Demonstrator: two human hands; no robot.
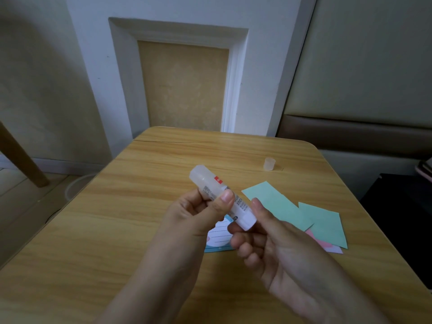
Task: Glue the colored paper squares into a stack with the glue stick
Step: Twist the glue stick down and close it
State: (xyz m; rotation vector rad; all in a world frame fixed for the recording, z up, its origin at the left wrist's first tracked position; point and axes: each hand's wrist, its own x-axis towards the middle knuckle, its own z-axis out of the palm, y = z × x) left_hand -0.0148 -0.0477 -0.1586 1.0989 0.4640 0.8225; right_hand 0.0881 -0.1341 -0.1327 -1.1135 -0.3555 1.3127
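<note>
So the glue stick (222,199) is up in the air between both hands, above the wooden table (131,230), and the thing to look at is how its long axis runs — diagonally, from the upper left, away from the person, down to the lower right, toward them. The left hand (198,220) has the middle of the barrel, thumb curled over the label and fingers wrapped behind, so that's a proper hold. The right hand (268,239) sits at the near, lower-right end, where the white base is, with thumb and fingertips closed lightly around that end; looks to me like a pinch on the twist knob, though I can't tell how firm it is. The far upper-left end is the translucent one, and I honestly can't tell if there's still a cap on it, even though a small clear cap (270,164) stands on the table well apart, off to the right. The paper squares — two green squares (304,216) overlapping, a pink one (320,242) peeking out underneath — lie just to the right and below the hands, nearer the right hand. A blue lined card (218,239) is mostly hidden under the hands. My guess is the next bit is twisting the base, then tipping the far end down toward the paper.
</note>
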